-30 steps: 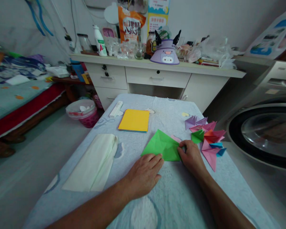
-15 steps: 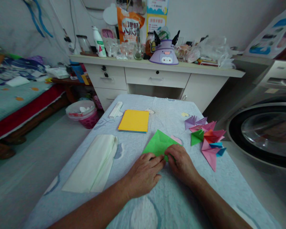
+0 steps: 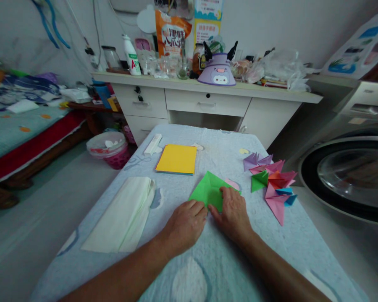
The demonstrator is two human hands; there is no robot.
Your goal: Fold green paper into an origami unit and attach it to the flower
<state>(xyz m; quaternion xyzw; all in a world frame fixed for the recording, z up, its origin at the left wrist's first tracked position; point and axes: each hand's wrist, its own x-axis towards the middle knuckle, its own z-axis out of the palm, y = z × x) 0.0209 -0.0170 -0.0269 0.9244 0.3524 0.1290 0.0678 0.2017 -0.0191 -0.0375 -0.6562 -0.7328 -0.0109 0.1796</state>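
A folded sheet of green origami paper point(image 3: 209, 187) lies on the cloth-covered table in front of me. My left hand point(image 3: 186, 222) has its fingers curled closed at the paper's lower left edge, thumb and fingertips pinching there. On the right part of the paper rests my right hand point(image 3: 233, 212), fingers laid over it and the thumb spread apart near the bottom edge. Beyond the paper sits a stack of square sheets with yellow on top point(image 3: 177, 159). Several folded paper pieces point(image 3: 275, 178) in pink, purple, green, orange and blue lie grouped at the right.
A pale folded paper or cloth point(image 3: 122, 216) lies on the left of the table point(image 3: 192, 277), with a white narrow box point(image 3: 153, 144) farther back. A white desk point(image 3: 208, 102) stands behind, a washing machine point(image 3: 355, 126) at the right, and a pink bin point(image 3: 116, 157) at the left.
My left hand has shifted slightly left and curled its fingers at the paper's edge. My right hand has turned and opened, its fingers now lying farther up on the paper.
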